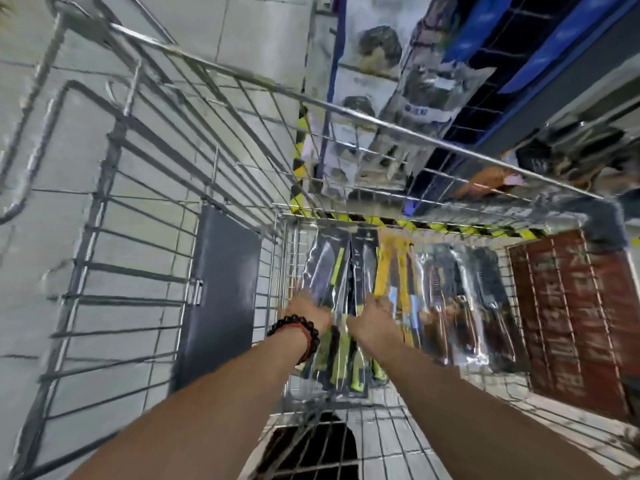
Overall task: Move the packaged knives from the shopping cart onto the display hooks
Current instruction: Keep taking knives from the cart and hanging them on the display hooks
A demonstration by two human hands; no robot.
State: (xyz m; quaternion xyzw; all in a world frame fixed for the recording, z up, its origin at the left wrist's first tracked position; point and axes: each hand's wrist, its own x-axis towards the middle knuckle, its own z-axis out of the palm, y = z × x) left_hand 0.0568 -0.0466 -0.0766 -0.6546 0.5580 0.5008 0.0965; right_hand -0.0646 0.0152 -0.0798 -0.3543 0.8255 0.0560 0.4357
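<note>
In the head view, a wire shopping cart [214, 174] is seen from above, its chrome rim running across the upper middle of the picture and its mesh floor lying below. Both bare forearms are stretched down into the basket. A row of packaged knives [388, 296] is laid side by side on the cart floor, in clear blister packs: packs with green-and-black handles [337, 271] at the left, yellow-handled packs [398, 268] in the middle, and dark-handled packs [481, 299] at the right. Just beside the dark packs, a stack of reddish-brown cards [568, 317] is set against the right wall of the cart.

The left hand [306, 308] is placed on the green-handled packs, and a black beaded bracelet [301, 329] with a red band is worn at its wrist. The right hand [375, 315] is placed on the packs at the border between the green and yellow ones. The picture is blurred, and it cannot be told whether the fingers of either hand are spread, pressed together or pinching a pack.

A dark flat panel [221, 299] is seen at the cart's left wall. Black-and-yellow striped tape [450, 226] is laid on the floor beyond the cart. Bagged goods [429, 84] are hung on a display rack at the upper right, blurred.
</note>
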